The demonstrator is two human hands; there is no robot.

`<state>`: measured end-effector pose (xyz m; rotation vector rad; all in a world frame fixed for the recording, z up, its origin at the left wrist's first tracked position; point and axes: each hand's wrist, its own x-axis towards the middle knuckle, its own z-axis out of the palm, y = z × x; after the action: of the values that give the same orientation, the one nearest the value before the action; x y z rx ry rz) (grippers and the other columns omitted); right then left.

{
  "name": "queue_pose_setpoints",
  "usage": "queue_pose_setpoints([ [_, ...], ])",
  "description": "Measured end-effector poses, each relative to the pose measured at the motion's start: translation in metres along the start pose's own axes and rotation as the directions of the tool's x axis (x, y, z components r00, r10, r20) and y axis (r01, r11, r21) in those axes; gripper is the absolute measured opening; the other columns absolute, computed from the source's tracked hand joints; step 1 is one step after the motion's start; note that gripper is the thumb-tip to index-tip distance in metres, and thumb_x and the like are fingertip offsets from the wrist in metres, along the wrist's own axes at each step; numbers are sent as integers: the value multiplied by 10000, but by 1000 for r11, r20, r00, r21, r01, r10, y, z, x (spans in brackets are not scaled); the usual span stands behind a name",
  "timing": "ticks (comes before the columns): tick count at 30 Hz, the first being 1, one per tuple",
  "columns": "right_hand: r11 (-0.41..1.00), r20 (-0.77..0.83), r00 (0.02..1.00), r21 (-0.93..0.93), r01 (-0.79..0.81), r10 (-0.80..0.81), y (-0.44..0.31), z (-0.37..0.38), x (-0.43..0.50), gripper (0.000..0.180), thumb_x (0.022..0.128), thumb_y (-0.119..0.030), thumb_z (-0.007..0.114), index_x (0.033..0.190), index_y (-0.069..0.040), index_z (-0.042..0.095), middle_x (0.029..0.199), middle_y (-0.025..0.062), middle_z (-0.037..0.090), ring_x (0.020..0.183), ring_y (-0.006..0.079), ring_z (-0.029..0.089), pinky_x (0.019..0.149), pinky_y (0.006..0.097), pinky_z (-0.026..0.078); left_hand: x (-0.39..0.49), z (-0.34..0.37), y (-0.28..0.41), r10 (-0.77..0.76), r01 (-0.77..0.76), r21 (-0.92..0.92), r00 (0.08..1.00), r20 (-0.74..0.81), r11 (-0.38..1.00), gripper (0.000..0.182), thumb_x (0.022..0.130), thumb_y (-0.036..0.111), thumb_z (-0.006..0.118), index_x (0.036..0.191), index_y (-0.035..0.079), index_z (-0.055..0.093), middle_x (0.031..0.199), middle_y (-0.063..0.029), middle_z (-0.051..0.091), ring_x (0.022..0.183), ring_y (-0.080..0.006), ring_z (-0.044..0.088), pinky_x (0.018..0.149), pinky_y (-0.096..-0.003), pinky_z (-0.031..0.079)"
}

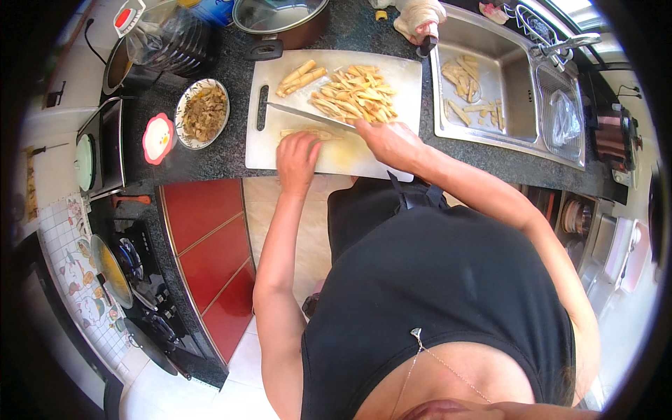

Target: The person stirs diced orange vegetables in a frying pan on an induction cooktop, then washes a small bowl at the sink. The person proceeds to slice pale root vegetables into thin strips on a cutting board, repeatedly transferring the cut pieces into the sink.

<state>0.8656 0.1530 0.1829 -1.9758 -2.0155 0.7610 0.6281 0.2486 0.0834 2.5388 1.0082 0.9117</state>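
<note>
On a white plastic cutting board (378, 155), my right hand (388, 140) grips a kitchen knife (310, 114), its blade pointing left across the board. My left hand (298, 157) rests near the board's front edge with curled fingers, holding down a flattened pale bamboo shoot piece (328, 134). The blade lies just beyond that piece, apart from my left fingers. Past the knife is a heap of cut bamboo shoot strips (362, 92). Uncut bamboo shoots (301, 79) lie together at the board's far left.
A bowl of cooked chopped food (206, 113) stands left of the board, beside a pink-rimmed dish (158, 138). Behind is a lidded pot (283, 31). Right of the board, a steel sink (512, 73) contains bamboo scraps (464, 79). Raw poultry (419, 21) lies near its far-left corner.
</note>
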Motion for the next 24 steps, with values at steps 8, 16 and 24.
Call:
queue_pose_setpoints([
  [8, 999, 79, 997, -23, 22, -20, -2, 1, -37, 150, 912, -11, 536, 1057, -5, 497, 793, 237, 705, 797, 458, 719, 687, 550, 561, 5, -4, -20, 48, -48, 17, 999, 11, 999, 189, 836, 72, 793, 1007, 82, 712, 1062, -85, 680, 1039, -309, 635, 907, -416, 523],
  [16, 998, 44, 998, -33, 57, -55, -18, 8, 26, 182, 926, -36, 523, 1106, -14, 510, 810, 244, 716, 804, 449, 724, 698, 556, 562, 8, -13, -22, 45, -44, -13, 992, 115, 999, 207, 818, 84, 797, 1008, 100, 716, 1070, -72, 682, 1055, -304, 639, 928, -415, 528],
  [24, 998, 61, 997, 16, 54, -55, -17, 7, -13, 175, 928, -29, 524, 1102, -11, 508, 825, 253, 715, 830, 449, 724, 717, 539, 564, 3, -26, -43, -1, 1, 22, 999, 33, 1000, 194, 838, 74, 786, 1013, 87, 703, 1065, -81, 686, 1044, -308, 644, 900, -406, 542],
])
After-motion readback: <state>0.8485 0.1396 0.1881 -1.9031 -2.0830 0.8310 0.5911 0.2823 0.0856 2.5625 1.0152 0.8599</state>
